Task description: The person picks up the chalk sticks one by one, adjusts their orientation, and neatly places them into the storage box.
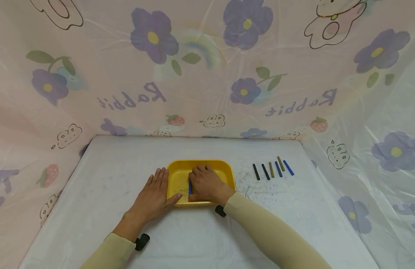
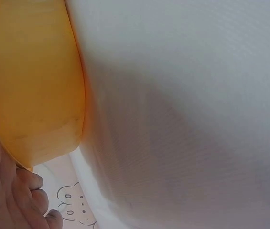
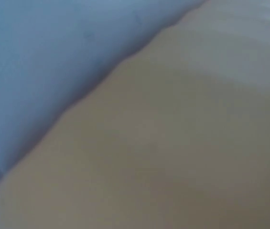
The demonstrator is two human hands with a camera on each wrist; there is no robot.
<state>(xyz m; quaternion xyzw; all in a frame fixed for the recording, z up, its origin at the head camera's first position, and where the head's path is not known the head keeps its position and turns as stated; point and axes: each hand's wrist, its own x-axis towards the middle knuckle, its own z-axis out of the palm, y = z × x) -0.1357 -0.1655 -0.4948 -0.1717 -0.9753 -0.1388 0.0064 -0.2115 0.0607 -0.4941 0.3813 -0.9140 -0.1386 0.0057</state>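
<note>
In the head view a shallow yellow tray lies on the white-covered table. My left hand rests along the tray's left side, fingers straight, with the thumb over the near rim. The left wrist view shows the tray's outer wall beside that hand's palm and fingertips. Inside the tray my right hand holds a blue crayon-like stick, thumb at its near end and fingers at its far end. The hand hides part of the tray floor. The right wrist view shows mostly blurred beige sleeve.
Right of the tray lies a row of several dark, olive and blue sticks. Coloured crumbs and smudges mark the cloth between them and the tray, and crumbs lie in the tray. A printed curtain stands behind the table.
</note>
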